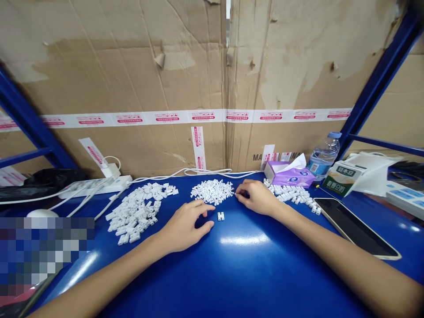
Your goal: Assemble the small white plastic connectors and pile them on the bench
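Observation:
My left hand rests low over the blue table, thumb and forefinger apart, with nothing between them. Just right of its fingertips lies a small white plastic piece, shaped roughly like an H. At the right edge of a heap of tiny white plastic parts, my right hand has its fingers bent together in a pinch. Whatever its fingertips hold is too small to make out. Larger flat white plastic pieces are piled to the left of my left hand. Behind my right hand, joined-looking white pieces lie in another pile.
A purple tissue pack, a water bottle and a green-white box stand at the back right. A phone lies near my right forearm. Back left are a power strip and cables. Cardboard walls the back.

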Tool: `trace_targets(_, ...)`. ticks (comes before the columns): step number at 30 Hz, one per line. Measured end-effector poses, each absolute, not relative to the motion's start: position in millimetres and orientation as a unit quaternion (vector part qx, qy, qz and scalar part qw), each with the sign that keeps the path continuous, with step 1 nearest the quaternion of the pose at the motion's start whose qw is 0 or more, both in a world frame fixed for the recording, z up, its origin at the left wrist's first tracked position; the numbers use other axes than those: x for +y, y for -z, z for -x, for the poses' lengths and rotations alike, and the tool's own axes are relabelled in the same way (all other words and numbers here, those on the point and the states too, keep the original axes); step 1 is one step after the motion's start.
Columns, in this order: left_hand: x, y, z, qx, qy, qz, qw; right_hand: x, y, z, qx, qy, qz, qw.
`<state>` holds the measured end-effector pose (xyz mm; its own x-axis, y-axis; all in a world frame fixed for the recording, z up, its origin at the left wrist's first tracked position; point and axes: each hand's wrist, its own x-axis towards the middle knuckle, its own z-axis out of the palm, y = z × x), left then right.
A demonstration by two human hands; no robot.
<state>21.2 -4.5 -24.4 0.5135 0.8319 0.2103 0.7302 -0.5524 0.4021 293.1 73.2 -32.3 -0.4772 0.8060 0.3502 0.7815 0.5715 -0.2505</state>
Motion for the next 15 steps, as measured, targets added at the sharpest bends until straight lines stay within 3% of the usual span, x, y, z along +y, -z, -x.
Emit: trace_targets(15, -8.1, 26.3, -33.8, 0.471, -0.213, -0.844, 0.141, 42.4, 23.1, -268.7, -0.903, -0.16, 0.334, 0.219)
